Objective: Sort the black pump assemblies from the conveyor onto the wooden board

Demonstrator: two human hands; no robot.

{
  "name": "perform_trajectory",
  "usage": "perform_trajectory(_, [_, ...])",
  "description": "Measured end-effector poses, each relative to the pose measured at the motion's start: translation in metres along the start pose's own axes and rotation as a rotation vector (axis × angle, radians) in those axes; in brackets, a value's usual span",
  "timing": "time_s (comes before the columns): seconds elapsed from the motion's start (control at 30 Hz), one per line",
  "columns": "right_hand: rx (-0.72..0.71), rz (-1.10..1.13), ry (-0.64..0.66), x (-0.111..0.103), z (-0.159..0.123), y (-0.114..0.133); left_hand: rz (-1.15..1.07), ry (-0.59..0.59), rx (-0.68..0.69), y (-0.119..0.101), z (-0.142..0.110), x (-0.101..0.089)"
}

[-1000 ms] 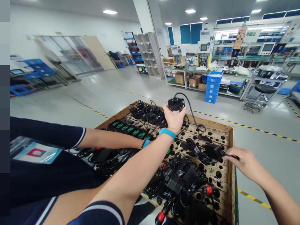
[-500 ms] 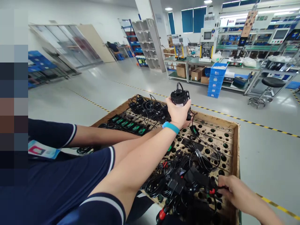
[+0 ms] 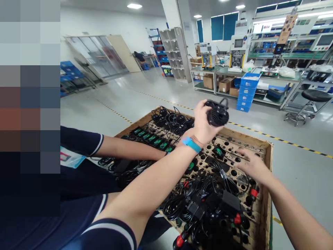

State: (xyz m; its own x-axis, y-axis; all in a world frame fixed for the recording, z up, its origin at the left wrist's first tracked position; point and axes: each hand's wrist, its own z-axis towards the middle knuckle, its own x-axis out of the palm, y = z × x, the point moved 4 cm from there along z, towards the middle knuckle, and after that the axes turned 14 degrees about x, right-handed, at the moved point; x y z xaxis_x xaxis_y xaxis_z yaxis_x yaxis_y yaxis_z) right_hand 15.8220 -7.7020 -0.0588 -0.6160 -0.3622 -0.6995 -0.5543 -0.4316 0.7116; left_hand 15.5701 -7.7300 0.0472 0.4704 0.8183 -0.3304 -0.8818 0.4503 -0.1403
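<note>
My left hand (image 3: 204, 119), a teal band at its wrist, is closed around a round black finned unit (image 3: 218, 114) with a cable loop on top. It holds this unit tilted above the wooden tray (image 3: 267, 166). My right hand (image 3: 251, 165) hovers over the tray's right side, fingers spread, holding nothing. Below it stands a black plug with a red ring (image 3: 254, 192). Between my hands lies a small black-and-green part (image 3: 218, 151) on a cable. Coiled black cables (image 3: 177, 205) and a black box (image 3: 231, 200) fill the near part.
A co-worker's arm (image 3: 132, 150) reaches into the tray from the left, its hand partly hidden. A row of green-faced parts (image 3: 152, 138) and more black units (image 3: 179, 119) lie farther back. Stacked blue bins (image 3: 246, 92) and a stool (image 3: 316, 96) stand beyond.
My left hand has turned the black unit, tipping it to the right. My right hand has let go of the cable end with the red ring, moved up and spread its fingers.
</note>
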Motion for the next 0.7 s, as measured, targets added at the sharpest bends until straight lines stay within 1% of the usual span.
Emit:
perform_trajectory(0.03, [-0.013, 0.081, -0.128, -0.01, 0.016, 0.012, -0.008, 0.047, 0.013, -0.007, -0.008, 0.007])
perform_trajectory(0.07, [-0.022, 0.154, -0.195, -0.019, 0.032, 0.024, -0.019, 0.099, 0.027, -0.013, -0.017, 0.016])
perform_trajectory(0.1, [-0.028, 0.209, -0.215, -0.025, 0.048, 0.037, -0.027, 0.146, 0.043, -0.018, -0.026, 0.024])
perform_trajectory(0.17, [-0.014, 0.242, -0.201, -0.03, 0.075, 0.062, -0.025, 0.2, 0.063, -0.026, -0.043, 0.04])
perform_trajectory(0.2, [0.028, 0.228, -0.185, -0.03, 0.086, 0.071, -0.011, 0.202, 0.061, -0.028, -0.05, 0.047])
perform_trajectory(0.27, [0.114, 0.184, -0.157, -0.025, 0.101, 0.08, 0.029, 0.181, 0.039, -0.029, -0.063, 0.059])
perform_trajectory(0.3, [0.142, 0.171, -0.141, -0.022, 0.106, 0.08, 0.046, 0.169, 0.028, -0.029, -0.069, 0.064])
perform_trajectory(0.37, [0.175, 0.187, -0.131, -0.015, 0.114, 0.073, 0.062, 0.165, 0.016, -0.029, -0.08, 0.071])
perform_trajectory(0.47, [0.231, 0.277, -0.135, -0.006, 0.121, 0.05, 0.032, 0.203, -0.04, -0.029, -0.095, 0.081])
perform_trajectory(0.53, [0.228, 0.341, -0.095, -0.002, 0.122, 0.034, -0.017, 0.223, -0.112, -0.026, -0.105, 0.087])
perform_trajectory(0.57, [0.206, 0.358, -0.048, -0.001, 0.121, 0.028, -0.06, 0.228, -0.161, -0.023, -0.109, 0.089])
perform_trajectory(0.63, [0.159, 0.362, 0.096, 0.003, 0.119, 0.02, -0.205, 0.259, -0.281, -0.016, -0.116, 0.096])
perform_trajectory(0.7, [0.163, 0.339, 0.231, 0.009, 0.119, 0.014, -0.326, 0.298, -0.385, -0.011, -0.122, 0.104])
